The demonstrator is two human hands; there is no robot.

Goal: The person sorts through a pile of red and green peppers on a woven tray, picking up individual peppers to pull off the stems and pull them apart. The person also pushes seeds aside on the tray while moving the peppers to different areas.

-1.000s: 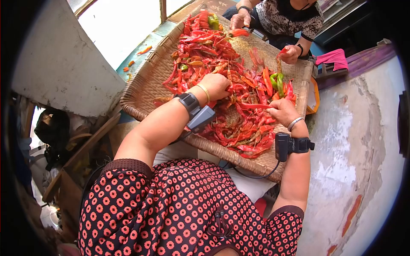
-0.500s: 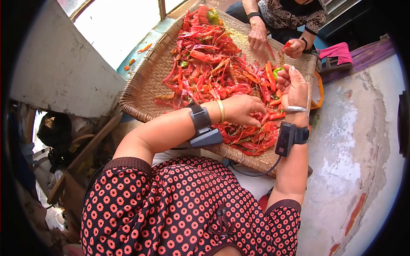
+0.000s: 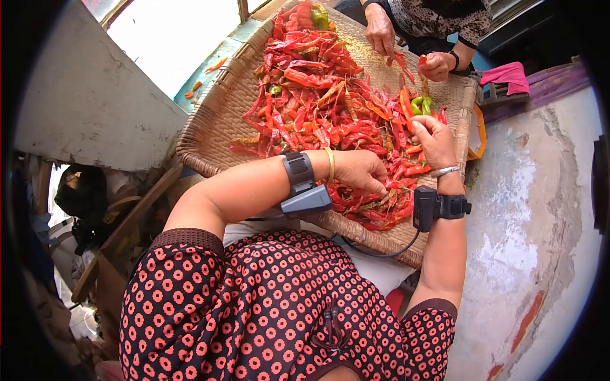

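A heap of red chili peppers [image 3: 318, 89], some dried and wrinkled, lies on a woven tray [image 3: 213, 136]. My left hand [image 3: 361, 170] is low over the near end of the heap, fingers curled down and fingertips closed on a chili pepper, mostly hidden. At the tray's right side, my right hand [image 3: 436, 145] has thumb and fingers pinched together at the lower end of an upright red chili pepper [image 3: 405, 105]. Just beyond those fingers are green peppers [image 3: 419, 105]. Another green pepper [image 3: 319, 18] sits at the far end.
Across the tray, a co-worker's hands [image 3: 380, 32] hold red peppers. A pink cloth [image 3: 506, 77] hangs by the right corner, near a yellow-rimmed container [image 3: 478, 130]. A cable [image 3: 375, 254] runs by the tray's near edge. Wooden boards [image 3: 127, 232] stand at left.
My right hand has turned over from palm-up with loose fingers and closed to a pinch by the upright pepper. My left fingers have lowered into the heap. The co-worker's hands shifted slightly.
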